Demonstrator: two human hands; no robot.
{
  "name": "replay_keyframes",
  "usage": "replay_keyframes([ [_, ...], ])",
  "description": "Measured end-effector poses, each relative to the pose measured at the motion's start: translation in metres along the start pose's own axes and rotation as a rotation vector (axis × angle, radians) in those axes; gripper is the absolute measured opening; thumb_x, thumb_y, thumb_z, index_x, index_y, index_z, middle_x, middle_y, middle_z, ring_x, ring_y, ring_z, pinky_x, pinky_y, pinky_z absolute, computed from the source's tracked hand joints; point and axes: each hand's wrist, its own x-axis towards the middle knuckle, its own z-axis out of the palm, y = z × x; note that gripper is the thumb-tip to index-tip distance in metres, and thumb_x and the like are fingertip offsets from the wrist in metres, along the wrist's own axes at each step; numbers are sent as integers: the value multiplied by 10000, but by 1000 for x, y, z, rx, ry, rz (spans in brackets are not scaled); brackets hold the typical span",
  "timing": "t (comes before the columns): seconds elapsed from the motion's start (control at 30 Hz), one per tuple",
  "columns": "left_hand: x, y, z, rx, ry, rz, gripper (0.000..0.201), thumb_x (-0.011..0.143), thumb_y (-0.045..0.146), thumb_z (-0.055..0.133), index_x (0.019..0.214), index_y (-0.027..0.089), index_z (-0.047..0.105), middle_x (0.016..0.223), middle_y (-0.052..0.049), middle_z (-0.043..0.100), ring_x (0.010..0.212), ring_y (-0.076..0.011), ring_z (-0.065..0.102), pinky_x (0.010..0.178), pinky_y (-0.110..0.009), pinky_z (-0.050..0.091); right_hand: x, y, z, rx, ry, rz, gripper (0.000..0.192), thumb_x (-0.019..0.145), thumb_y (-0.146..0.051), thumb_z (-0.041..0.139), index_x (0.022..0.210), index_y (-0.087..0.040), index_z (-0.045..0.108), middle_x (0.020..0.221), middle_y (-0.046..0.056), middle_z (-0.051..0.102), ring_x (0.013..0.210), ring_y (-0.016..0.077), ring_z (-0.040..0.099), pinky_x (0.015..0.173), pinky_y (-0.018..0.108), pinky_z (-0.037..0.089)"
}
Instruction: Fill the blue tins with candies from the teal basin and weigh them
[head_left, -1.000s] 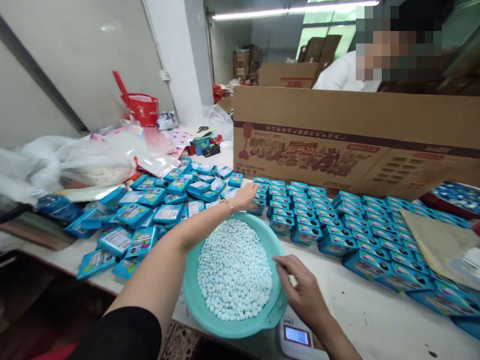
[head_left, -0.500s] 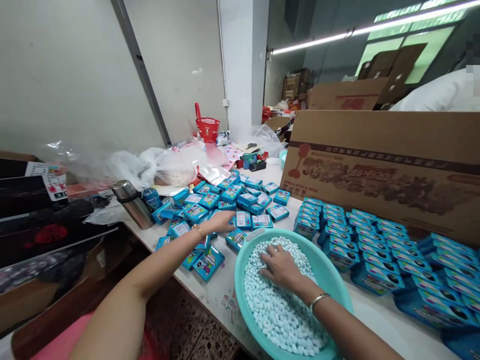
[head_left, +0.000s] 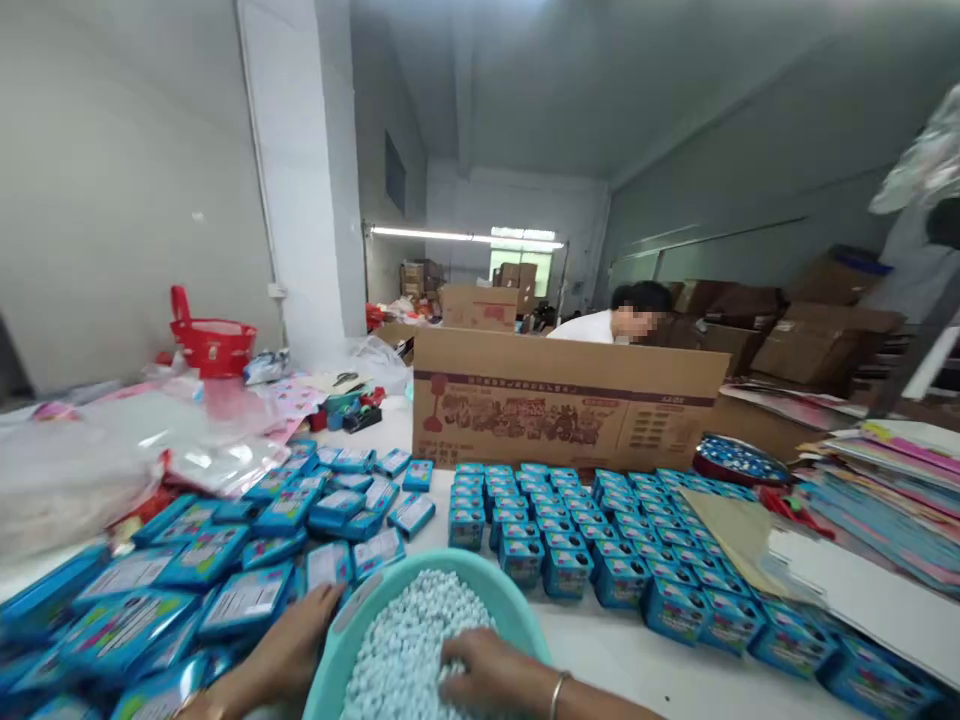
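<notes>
My left hand (head_left: 289, 645) is just outside the left rim of a turquoise plastic basin (head_left: 517, 605), beside a heap of flat blue printed packs (head_left: 251, 600). Its fingers point toward the rim and are blurred, so I cannot tell whether they grip anything. Small pale-blue candy-like pellets (head_left: 405, 630) fill the basin. Over them is my right hand (head_left: 499, 675), palm down, fingertips among the pellets, thumb and fingers apart. A bracelet circles the right wrist. The picture's bottom edge cuts off part of the basin.
Rows of stacked blue packs (head_left: 585, 535) stand right of the basin. Behind them rises a long cardboard box (head_left: 555, 400), with a person (head_left: 589, 327) beyond it. Card sheets (head_left: 870, 580) lie at the right. Plastic bags (head_left: 82, 460) and a red basket (head_left: 217, 345) are at the left.
My view has swung right, showing more stacked packs and the person. My left hand has moved from the loose packs toward the basin's rim. My right hand remains in the pellets.
</notes>
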Motion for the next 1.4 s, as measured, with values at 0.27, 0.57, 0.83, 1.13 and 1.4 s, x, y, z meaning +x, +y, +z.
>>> replay_keyframes([
  [0.27, -4, 28, -32, -194, 324, -362, 762, 513, 254, 774, 1215, 175, 490, 1178, -105, 559, 1171, -323, 554, 1011, -479, 467, -25, -29, -34, 1018, 68, 366, 294, 759, -411, 728, 913, -195, 604, 729, -9, 612, 506, 79, 508, 396, 161, 334],
  [0.57, -72, 70, -59, -404, 574, -509, 931, 556, 418, 875, 1337, 198, 417, 1268, -104, 593, 1207, -298, 575, 1050, -443, 445, -47, -48, -43, 1627, 166, 556, 30, 930, -188, 536, 936, -184, 566, 652, -12, 560, 417, 70, 509, 280, 123, 341],
  [0.83, -157, 109, 16, -564, 695, -794, 1069, 556, 457, 878, 1419, 185, 309, 1372, -162, 534, 1298, -313, 526, 1107, -457, 408, -42, -55, -41, 1553, 143, 561, 107, 958, -153, 470, 919, -183, 566, 680, -2, 572, 404, 68, 501, 255, 128, 326],
  [1.13, -191, 123, 72, -287, 626, -707, 922, 714, 250, 721, 1492, 163, 233, 1464, -201, 344, 1433, -358, 335, 1184, -539, 289, -31, -52, -42, 1503, 162, 550, 57, 945, -206, 521, 900, -195, 553, 670, -13, 543, 399, 60, 463, 271, 130, 321],
  [1.4, -148, 35, -95, 153, 262, -372, 617, 718, 66, 541, 1320, 199, 564, 1325, -154, 565, 1270, -314, 507, 1104, -535, 378, -19, -45, -39, 1563, 175, 496, 97, 861, -201, 622, 887, -203, 529, 619, -32, 541, 427, 82, 503, 308, 126, 320],
])
